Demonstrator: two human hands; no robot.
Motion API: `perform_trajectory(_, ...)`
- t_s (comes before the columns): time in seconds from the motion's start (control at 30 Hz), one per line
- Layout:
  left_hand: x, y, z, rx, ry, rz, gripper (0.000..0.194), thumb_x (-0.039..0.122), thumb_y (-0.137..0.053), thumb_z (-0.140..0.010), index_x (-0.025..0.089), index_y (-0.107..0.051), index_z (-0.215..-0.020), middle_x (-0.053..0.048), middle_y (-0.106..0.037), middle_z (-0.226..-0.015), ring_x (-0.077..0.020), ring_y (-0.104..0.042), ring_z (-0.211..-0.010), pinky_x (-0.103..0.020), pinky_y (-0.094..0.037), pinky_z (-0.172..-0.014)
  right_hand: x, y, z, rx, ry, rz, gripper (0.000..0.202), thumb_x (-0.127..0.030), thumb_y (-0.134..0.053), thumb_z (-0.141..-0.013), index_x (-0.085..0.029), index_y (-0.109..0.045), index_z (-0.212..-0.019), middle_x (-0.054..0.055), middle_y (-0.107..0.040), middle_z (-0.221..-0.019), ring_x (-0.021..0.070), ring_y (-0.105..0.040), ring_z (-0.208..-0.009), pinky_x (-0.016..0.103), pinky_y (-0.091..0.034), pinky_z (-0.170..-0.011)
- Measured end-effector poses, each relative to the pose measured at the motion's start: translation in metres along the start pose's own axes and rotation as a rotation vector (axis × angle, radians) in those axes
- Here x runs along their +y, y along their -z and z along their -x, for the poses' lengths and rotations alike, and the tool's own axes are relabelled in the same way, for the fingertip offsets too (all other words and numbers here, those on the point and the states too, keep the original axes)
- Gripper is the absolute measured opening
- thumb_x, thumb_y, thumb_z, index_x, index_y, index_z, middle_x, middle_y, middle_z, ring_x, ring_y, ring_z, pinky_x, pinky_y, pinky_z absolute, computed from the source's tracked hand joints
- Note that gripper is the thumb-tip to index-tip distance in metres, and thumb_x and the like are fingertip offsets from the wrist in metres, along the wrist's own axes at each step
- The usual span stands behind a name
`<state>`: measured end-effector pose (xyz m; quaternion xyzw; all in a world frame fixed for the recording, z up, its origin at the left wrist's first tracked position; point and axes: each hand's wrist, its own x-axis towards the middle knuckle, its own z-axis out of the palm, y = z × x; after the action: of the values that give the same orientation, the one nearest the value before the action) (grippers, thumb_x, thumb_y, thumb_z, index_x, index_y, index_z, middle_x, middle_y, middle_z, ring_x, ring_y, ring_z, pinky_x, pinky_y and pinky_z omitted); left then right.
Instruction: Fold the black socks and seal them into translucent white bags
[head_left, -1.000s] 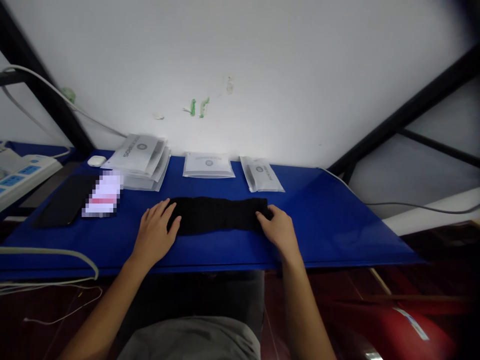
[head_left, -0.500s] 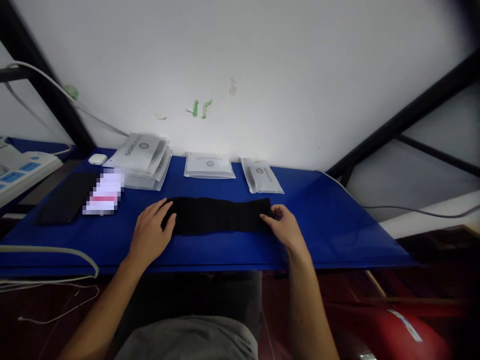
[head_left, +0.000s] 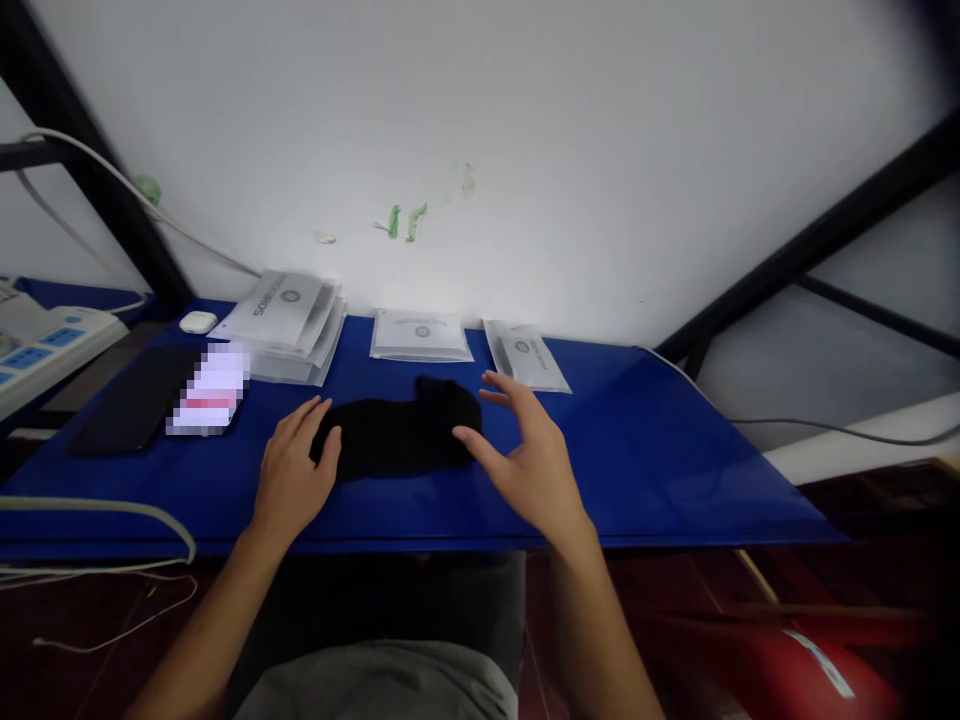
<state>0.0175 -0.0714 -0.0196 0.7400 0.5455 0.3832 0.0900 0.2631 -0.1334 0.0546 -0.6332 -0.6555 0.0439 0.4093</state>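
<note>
A folded piece of black cloth (head_left: pixel 390 440) lies lengthwise on the blue tabletop, its right end doubled back over itself with a small flap standing up. At its left end rests my left hand (head_left: pixel 296 470), thumb and fingers apart and touching the cloth's edge. My right hand (head_left: pixel 529 460) is open beside the folded right end. Its thumb touches or nearly touches the cloth there, while the fingers are spread above and behind it.
Along the wall lie a stack of frosted zip bags (head_left: pixel 285 320), a single bag (head_left: pixel 421 335) and another bag (head_left: pixel 527 355). To the left are a black phone-like slab (head_left: pixel 135 400), a lit phone (head_left: pixel 210 390), a white earbud case (head_left: pixel 198 322) and a power strip (head_left: pixel 56 350).
The cloth's right end has been folded over to the left, so the cloth is shorter. My right hand has moved left and its fingers have opened; my left hand has barely shifted.
</note>
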Motion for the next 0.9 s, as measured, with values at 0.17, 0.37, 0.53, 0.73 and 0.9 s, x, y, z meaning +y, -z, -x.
perform_trajectory(0.17,-0.001,-0.001,0.000,-0.008,0.007,0.026,0.041,0.038,-0.041,-0.091,0.018,-0.057,-0.124,-0.012,-0.059,-0.127,-0.0270,-0.052,-0.121,-0.048,-0.042,-0.103,0.013,-0.026,0.004,-0.030,0.013,0.123,0.041,-0.041,-0.046,-0.092,-0.022,-0.053,-0.129,0.013,-0.054,-0.135,0.0279,-0.050,-0.126,0.049,-0.042,-0.103)
perform_trajectory(0.37,-0.002,-0.002,0.000,-0.035,0.008,0.022,0.041,0.038,-0.041,-0.091,0.017,-0.057,-0.123,-0.012,-0.059,-0.127,-0.0269,-0.052,-0.121,-0.048,-0.042,-0.103,0.022,-0.045,0.005,-0.267,0.093,0.267,0.054,-0.045,-0.055,-0.087,-0.023,-0.047,-0.136,0.011,-0.049,-0.142,0.0303,-0.042,-0.132,0.056,-0.032,-0.109)
perform_trajectory(0.53,-0.003,-0.003,0.000,-0.036,0.006,0.020,0.040,0.038,-0.041,-0.091,0.020,-0.058,-0.122,-0.011,-0.060,-0.126,-0.0263,-0.053,-0.120,-0.047,-0.043,-0.103,0.017,-0.050,0.008,-0.284,0.180,0.343,0.046,-0.020,-0.057,-0.083,-0.023,-0.055,-0.128,0.009,-0.062,-0.126,0.0262,-0.053,-0.120,0.054,-0.035,-0.108)
perform_trajectory(0.73,-0.003,-0.003,0.000,-0.044,0.015,0.019,0.040,0.038,-0.041,-0.090,0.019,-0.058,-0.122,-0.011,-0.060,-0.127,-0.0271,-0.053,-0.120,-0.048,-0.042,-0.103,0.027,-0.054,0.010,-0.101,0.096,0.252,0.036,-0.011,-0.048,-0.080,-0.024,-0.069,-0.106,0.005,-0.071,-0.109,0.0225,-0.065,-0.102,0.048,-0.044,-0.102)
perform_trajectory(0.9,-0.003,-0.003,0.000,-0.049,0.015,0.025,0.041,0.038,-0.041,-0.090,0.018,-0.058,-0.122,-0.012,-0.060,-0.126,-0.0267,-0.053,-0.120,-0.047,-0.042,-0.104,0.022,-0.030,0.018,-0.152,0.133,-0.007,0.031,-0.018,-0.051,-0.084,-0.024,-0.067,-0.110,0.004,-0.069,-0.116,0.0192,-0.063,-0.110,0.046,-0.039,-0.108)
